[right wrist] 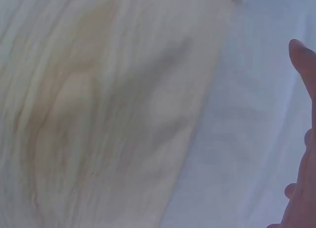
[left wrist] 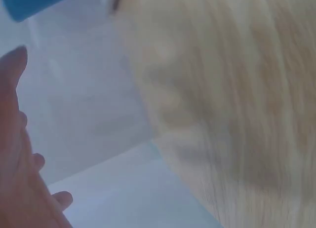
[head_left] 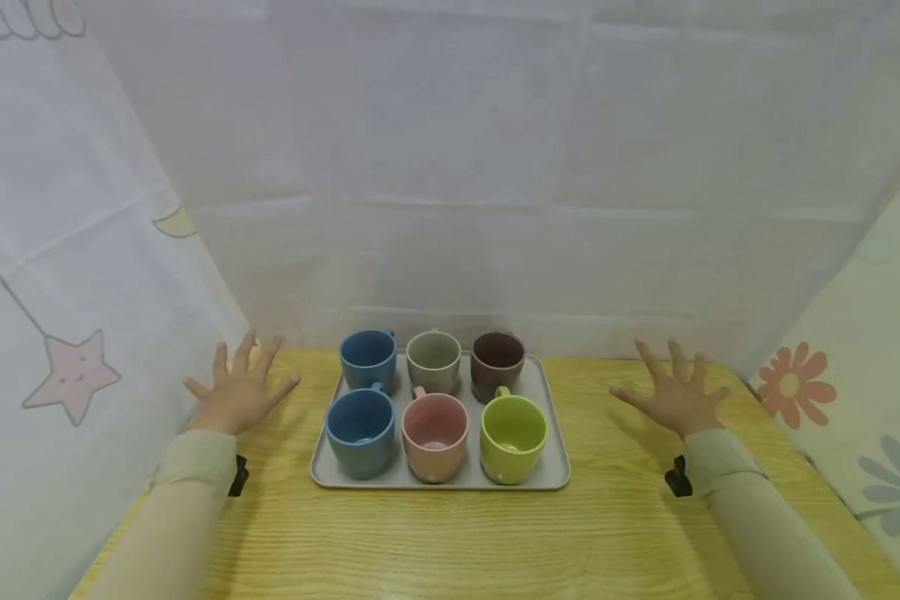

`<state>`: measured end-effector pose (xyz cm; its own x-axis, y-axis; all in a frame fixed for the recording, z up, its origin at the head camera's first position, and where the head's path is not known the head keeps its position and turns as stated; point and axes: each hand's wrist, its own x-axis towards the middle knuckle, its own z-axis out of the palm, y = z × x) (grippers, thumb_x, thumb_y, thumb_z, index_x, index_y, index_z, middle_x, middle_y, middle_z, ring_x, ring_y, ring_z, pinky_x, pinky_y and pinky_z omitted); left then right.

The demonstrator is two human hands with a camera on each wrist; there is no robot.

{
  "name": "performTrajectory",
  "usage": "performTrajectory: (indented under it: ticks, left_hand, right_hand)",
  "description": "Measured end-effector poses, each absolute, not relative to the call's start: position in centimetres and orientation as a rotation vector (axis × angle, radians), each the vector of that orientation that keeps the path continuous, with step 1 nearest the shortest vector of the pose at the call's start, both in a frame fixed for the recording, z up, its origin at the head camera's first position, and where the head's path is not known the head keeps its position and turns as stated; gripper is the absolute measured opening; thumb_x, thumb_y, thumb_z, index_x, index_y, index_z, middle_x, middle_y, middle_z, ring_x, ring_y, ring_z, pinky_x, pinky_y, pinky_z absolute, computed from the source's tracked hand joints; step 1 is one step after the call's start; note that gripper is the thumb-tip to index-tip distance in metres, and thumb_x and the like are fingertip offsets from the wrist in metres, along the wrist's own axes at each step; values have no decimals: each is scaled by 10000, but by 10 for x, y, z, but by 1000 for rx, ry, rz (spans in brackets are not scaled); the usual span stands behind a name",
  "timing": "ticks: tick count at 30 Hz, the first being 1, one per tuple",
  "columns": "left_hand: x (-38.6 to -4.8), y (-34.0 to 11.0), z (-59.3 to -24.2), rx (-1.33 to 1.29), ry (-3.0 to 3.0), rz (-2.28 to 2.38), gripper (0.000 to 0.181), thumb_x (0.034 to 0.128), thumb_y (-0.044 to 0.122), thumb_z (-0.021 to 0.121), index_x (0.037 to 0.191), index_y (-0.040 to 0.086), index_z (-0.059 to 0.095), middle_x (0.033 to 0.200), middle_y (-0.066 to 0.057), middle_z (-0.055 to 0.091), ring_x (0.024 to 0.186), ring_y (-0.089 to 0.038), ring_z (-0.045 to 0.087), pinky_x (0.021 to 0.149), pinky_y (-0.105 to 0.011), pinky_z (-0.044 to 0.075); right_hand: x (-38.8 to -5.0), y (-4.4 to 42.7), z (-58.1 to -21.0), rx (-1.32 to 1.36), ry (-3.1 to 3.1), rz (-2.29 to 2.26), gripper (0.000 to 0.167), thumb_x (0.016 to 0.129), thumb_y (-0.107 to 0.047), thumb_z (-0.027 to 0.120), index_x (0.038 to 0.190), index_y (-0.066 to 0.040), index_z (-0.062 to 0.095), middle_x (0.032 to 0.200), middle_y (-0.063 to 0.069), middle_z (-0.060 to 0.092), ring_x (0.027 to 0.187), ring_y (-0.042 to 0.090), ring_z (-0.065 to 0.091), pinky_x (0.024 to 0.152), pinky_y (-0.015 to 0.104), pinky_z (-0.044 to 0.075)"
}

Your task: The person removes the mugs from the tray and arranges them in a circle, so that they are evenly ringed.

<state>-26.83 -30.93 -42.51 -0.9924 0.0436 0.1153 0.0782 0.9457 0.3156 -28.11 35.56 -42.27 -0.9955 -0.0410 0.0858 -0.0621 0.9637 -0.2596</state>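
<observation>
My left hand (head_left: 234, 398), fingers spread, hovers left of a pale tray (head_left: 450, 482) and holds nothing. On the other side my right hand (head_left: 678, 402) is spread the same way, apart from everything. Mugs stand upright in two rows on the tray. The near row has a blue mug (head_left: 362, 454), a pink mug (head_left: 435, 458) and a yellow-green mug (head_left: 513, 458). Behind them are another blue mug (head_left: 367, 367), a grey-green mug (head_left: 433, 367) and a dark maroon mug (head_left: 497, 371). The left wrist view catches part of a blue mug (left wrist: 39, 1) beyond the thumb.
The tray lies on a wooden table (head_left: 435, 546) with light grain. White cloth (head_left: 450, 167) hangs behind it, with patterned cloth on both sides, a pink star (head_left: 73, 375) on the left and flowers (head_left: 795, 385) on the right. Each wrist carries a black device.
</observation>
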Motion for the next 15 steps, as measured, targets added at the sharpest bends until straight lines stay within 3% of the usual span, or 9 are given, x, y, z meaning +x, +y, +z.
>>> performTrajectory:
  ticks: [3, 8, 12, 15]
  left_hand:
    - [-264, -308, -419, -118, -2851, -627, 815, 1039, 620, 385, 1653, 226, 21, 1667, -240, -94, 1431, -645, -37, 906, -929, 7]
    - [-248, -298, -412, -112, -2553, -1031, 683, 1101, 419, 382, 1641, 93, 118, 1624, -318, 115, 1418, -600, 196, 1041, -788, 242]
    - [-233, -285, -418, -21, -2423, -1361, 653, 1101, 446, 345, 1636, 112, 176, 1624, -245, 230, 1418, -507, 319, 1065, -697, 341]
    - [-225, -275, -429, 43, -2407, -1577, 677, 1090, 491, 332, 1638, 125, 175, 1643, -166, 257, 1440, -426, 342, 1100, -582, 392]
  right_hand:
    - [-275, 342, -414, 168, -2992, 475, 995, 905, -734, 556, 1644, -346, 15, 1665, 235, -125, 1417, 652, -147, 863, 948, -6]
    - [-264, 315, -409, 440, -2808, 773, 826, 995, -463, 632, 1639, -191, 192, 1650, 260, -10, 1455, 585, -6, 989, 861, 157]
    - [-254, 291, -412, 596, -2630, 1148, 623, 1029, -267, 629, 1565, -109, 353, 1600, 225, 175, 1437, 481, 191, 1035, 753, 308]
    - [-245, 274, -418, 721, -2498, 1387, 535, 1023, -118, 623, 1515, -62, 421, 1526, 195, 319, 1370, 432, 339, 1016, 676, 418]
